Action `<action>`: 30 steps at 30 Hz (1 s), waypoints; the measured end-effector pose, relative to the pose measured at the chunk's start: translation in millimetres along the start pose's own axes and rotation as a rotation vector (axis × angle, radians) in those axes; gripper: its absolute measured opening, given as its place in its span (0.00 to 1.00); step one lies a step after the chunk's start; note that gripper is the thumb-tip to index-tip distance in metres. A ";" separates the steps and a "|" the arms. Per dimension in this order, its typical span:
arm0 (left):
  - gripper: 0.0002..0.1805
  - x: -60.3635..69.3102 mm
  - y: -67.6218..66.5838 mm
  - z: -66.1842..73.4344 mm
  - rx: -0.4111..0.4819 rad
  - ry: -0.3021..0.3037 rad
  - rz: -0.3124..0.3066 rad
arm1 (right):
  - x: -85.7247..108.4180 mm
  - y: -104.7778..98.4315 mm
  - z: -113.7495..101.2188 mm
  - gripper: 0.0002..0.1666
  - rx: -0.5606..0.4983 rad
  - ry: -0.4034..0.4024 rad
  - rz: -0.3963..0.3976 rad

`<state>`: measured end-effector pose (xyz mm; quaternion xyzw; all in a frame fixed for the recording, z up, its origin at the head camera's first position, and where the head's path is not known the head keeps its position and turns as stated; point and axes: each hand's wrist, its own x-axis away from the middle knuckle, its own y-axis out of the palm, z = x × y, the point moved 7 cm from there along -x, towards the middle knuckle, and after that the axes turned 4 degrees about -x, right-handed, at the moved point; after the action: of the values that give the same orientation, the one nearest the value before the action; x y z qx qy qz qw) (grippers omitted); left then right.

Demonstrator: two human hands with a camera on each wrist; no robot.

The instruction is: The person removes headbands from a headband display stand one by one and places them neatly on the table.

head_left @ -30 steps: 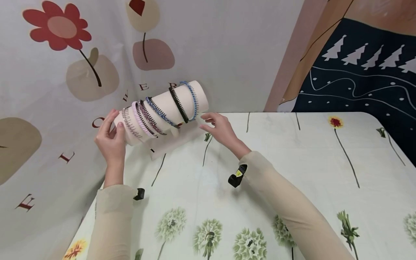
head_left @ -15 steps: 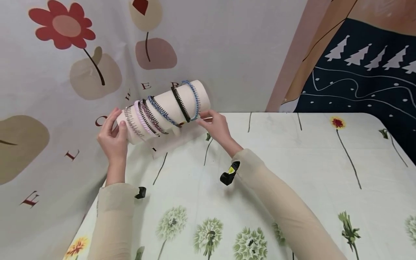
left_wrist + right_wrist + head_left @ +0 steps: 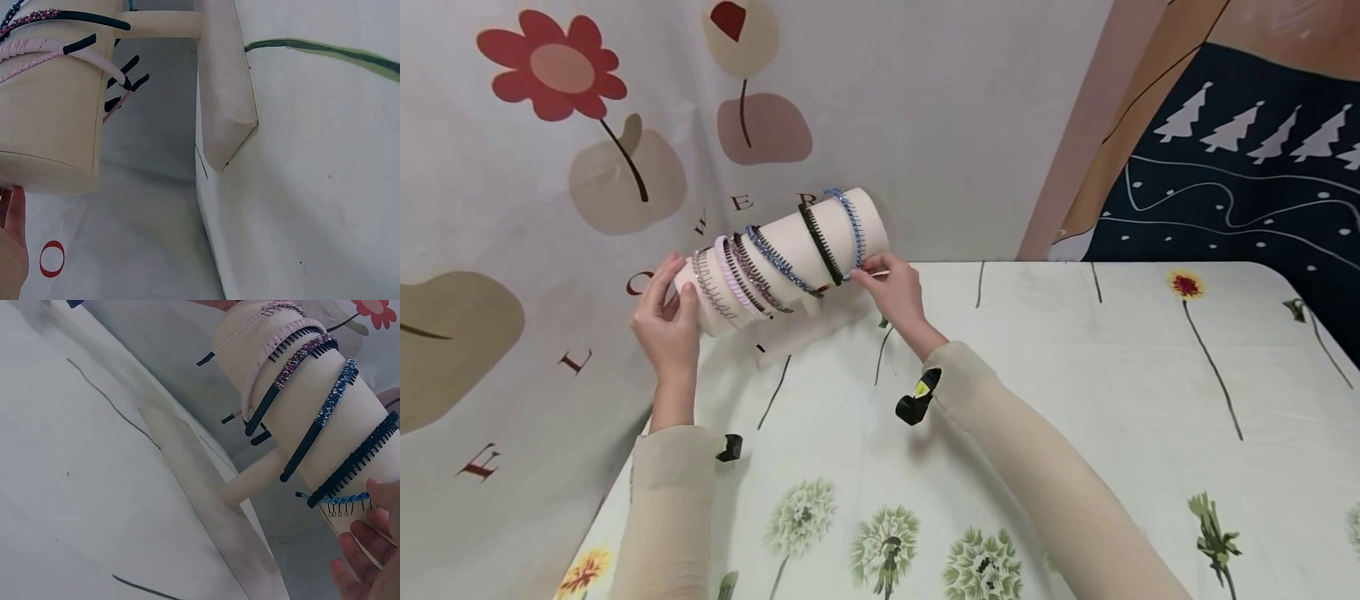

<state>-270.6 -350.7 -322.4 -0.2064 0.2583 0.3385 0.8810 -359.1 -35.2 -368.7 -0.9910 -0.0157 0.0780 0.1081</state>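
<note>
A cream cylindrical headband stand (image 3: 795, 240) lies slantwise at the back left of the table, raised by a short post over a flat base (image 3: 225, 87). My left hand (image 3: 668, 321) grips its left end. At the right end, my right hand (image 3: 897, 293) pinches the lower end of a light blue headband (image 3: 857, 227). Farther left on the roll sit a black headband (image 3: 822, 243), a dark blue glitter headband (image 3: 333, 403), a pink-purple glitter headband (image 3: 290, 367), a lilac headband (image 3: 256, 381) and a thin silvery headband (image 3: 707, 287). My left fingertips are partly hidden behind the roll.
A white tablecloth (image 3: 1037, 367) printed with flowers covers the table. Close behind the stand hangs a pale curtain (image 3: 925, 108) with flowers and letters. A dark cloth (image 3: 1240, 192) with white trees hangs at the far right. Wrist cameras sit on both sleeves.
My right hand has moved left and up to the roll's right end and taken the light blue headband's lower end. My left hand keeps its hold on the stand.
</note>
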 end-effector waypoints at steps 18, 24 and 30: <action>0.19 6.1 -0.8 21.3 0.008 -0.012 0.019 | 1.9 -6.4 1.8 0.16 -0.075 -0.059 0.009; 0.19 6.0 -0.6 19.4 0.008 -0.008 0.020 | 0.8 -13.4 2.3 0.17 -0.137 -0.077 0.004; 0.18 6.6 -0.7 22.1 0.017 -0.009 0.018 | -1.4 -22.3 4.4 0.17 -0.163 -0.086 0.009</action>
<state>-258.9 -336.0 -308.9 -0.1952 0.2588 0.3453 0.8807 -361.4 -12.6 -367.9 -0.9923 -0.0222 0.1193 0.0259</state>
